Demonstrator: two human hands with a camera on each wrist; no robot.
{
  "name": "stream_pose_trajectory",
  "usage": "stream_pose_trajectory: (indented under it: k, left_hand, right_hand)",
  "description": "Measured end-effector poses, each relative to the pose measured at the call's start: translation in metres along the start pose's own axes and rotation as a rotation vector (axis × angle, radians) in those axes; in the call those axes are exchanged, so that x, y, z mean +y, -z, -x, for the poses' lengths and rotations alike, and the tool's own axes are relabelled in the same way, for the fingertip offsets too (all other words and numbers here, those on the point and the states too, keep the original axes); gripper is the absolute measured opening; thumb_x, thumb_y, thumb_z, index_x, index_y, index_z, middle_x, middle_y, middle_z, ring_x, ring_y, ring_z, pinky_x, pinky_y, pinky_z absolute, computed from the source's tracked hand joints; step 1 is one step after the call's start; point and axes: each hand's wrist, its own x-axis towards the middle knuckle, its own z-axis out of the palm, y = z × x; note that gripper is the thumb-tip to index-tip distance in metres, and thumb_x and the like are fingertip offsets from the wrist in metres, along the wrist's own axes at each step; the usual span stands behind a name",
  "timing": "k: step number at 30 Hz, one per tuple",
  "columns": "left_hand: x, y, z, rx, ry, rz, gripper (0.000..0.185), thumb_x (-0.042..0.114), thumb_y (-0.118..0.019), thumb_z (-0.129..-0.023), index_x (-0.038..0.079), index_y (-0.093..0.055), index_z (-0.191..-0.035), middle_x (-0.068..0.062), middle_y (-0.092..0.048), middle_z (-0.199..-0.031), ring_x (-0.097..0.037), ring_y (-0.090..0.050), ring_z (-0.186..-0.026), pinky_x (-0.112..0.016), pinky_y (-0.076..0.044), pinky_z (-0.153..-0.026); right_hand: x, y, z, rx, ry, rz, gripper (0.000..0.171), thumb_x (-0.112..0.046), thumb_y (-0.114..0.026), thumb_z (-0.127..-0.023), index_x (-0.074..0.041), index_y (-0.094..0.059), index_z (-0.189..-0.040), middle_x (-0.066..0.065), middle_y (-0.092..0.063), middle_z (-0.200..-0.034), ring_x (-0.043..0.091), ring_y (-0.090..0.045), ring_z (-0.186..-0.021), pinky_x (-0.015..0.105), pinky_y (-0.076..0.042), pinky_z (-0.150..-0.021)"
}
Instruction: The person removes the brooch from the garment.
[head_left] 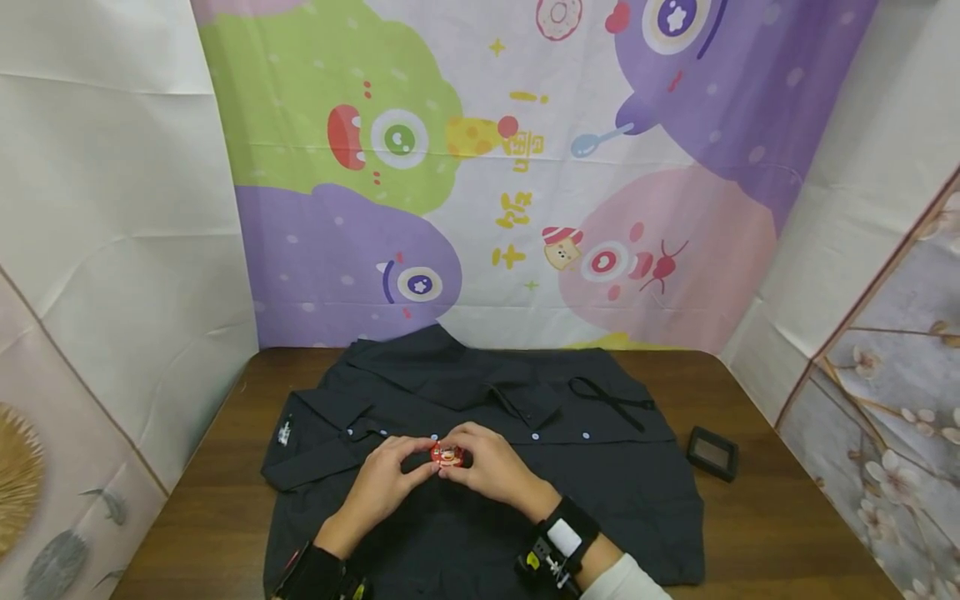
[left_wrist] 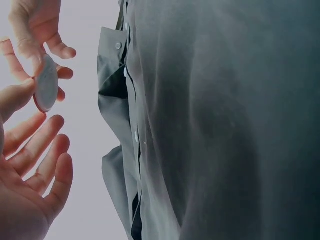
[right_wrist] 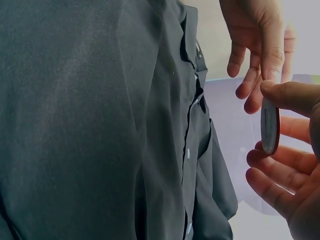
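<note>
A small round red badge (head_left: pixel 447 455) is held just above a dark shirt (head_left: pixel 600 500) spread flat on a wooden table (head_left: pixel 780 517). My left hand (head_left: pixel 424 467) pinches the badge's left edge with its thumb and a finger. My right hand (head_left: pixel 467 458) grips its right side. In the left wrist view the badge (left_wrist: pixel 46 82) shows its pale back, with the left hand (left_wrist: pixel 22 100) below it and the right hand's fingers (left_wrist: pixel 60 50) above. In the right wrist view the badge (right_wrist: pixel 270 125) is edge-on in the right hand (right_wrist: pixel 272 122), over the shirt (right_wrist: pixel 100 125).
A small black square box (head_left: pixel 712 452) lies on the table to the right of the shirt. A black cord (head_left: pixel 611 400) rests on the shirt's upper right part. Printed cloth walls close in the table at the back and both sides.
</note>
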Motion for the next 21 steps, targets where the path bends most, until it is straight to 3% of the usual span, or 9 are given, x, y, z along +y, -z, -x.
stream_pose_trajectory:
  k: [8,21]
  left_hand:
    - [0.0009,-0.0013,-0.0003,0.021,-0.017,-0.028,0.030,0.027,-0.078,-0.081,0.013,-0.074,-0.107,0.002,-0.073,-0.105,-0.014,-0.064,-0.095,-0.039,-0.053,-0.084]
    - [0.0030,0.0017,-0.0013,-0.046,0.039,-0.019,0.031,0.032,-0.072,-0.087,0.011,-0.072,-0.111,-0.003,-0.072,-0.112,-0.024,-0.066,-0.107,-0.049,-0.050,-0.094]
  right_hand:
    - [0.0009,0.0007,0.0009,-0.003,-0.031,-0.039,0.031,-0.028,-0.080,-0.081,-0.015,-0.071,-0.108,-0.001,-0.067,-0.107,0.009,-0.062,-0.092,0.026,-0.053,-0.083]
    - [0.0032,0.0030,0.0016,0.001,-0.042,-0.028,0.033,-0.031,-0.080,-0.081,-0.016,-0.072,-0.110,-0.001,-0.067,-0.108,0.010,-0.062,-0.095,0.028,-0.053,-0.084]
